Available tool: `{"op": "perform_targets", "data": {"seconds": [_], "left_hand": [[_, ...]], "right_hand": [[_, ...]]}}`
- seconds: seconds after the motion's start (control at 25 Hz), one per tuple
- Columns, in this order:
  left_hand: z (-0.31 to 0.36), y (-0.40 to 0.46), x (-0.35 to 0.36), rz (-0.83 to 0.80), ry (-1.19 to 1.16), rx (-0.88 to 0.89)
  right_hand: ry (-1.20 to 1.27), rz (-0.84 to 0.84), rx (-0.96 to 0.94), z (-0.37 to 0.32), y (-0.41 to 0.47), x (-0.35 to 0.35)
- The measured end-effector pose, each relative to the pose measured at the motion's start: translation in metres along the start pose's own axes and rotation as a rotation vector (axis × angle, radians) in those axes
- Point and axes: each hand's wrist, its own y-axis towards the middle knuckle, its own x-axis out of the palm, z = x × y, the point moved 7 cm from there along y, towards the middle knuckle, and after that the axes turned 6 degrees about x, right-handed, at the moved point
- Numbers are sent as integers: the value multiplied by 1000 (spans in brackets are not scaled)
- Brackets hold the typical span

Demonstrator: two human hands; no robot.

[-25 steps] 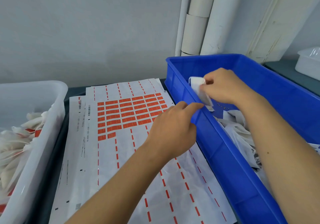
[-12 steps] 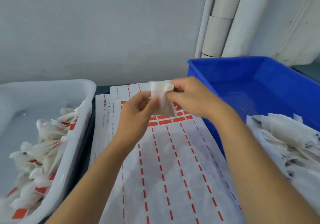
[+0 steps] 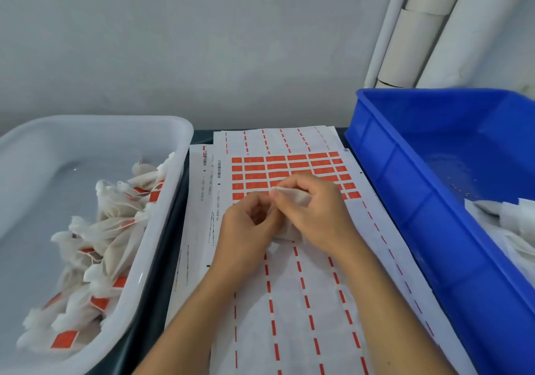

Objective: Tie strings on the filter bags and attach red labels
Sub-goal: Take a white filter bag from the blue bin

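Holding one small white fabric filter bag (image 3: 292, 199) between both hands, low over the white label sheets with rows of red rectangular labels (image 3: 285, 169) on the dark table (image 3: 176, 230). Right hand (image 3: 315, 209) has its fingers curled round the bag's upper part, thumb and forefinger pinching the top corner. Left hand (image 3: 246, 230) has its fingers curled in against the bag's left edge, pinching there; exact contact is partly hidden behind the knuckles. Cannot tell whether a string is in the pinch.

Diff vs half a second ago: the bag was held up and spread flat between the fingertips, clear of the sheets; now it is bunched, lower, and both hands are closer together, nearly touching. Versus a second ago: the bag was at the rim of the blue plastic crate (image 3: 405, 189), right hand only; it now sits over the middle of the sheets.

White plastic tub (image 3: 162, 131) on the left holds a heap of tied bags with red labels (image 3: 110, 244). Blue crate on the right holds loose white bags (image 3: 503, 215) at its near end.
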Motion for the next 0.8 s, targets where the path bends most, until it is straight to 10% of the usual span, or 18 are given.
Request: {"op": "perform_targets", "data": {"seconds": [0.8], "left_hand": [[8,-3,3,-22,-78,11]], "right_hand": [[306,-86,219,-23,38,-1]]}}
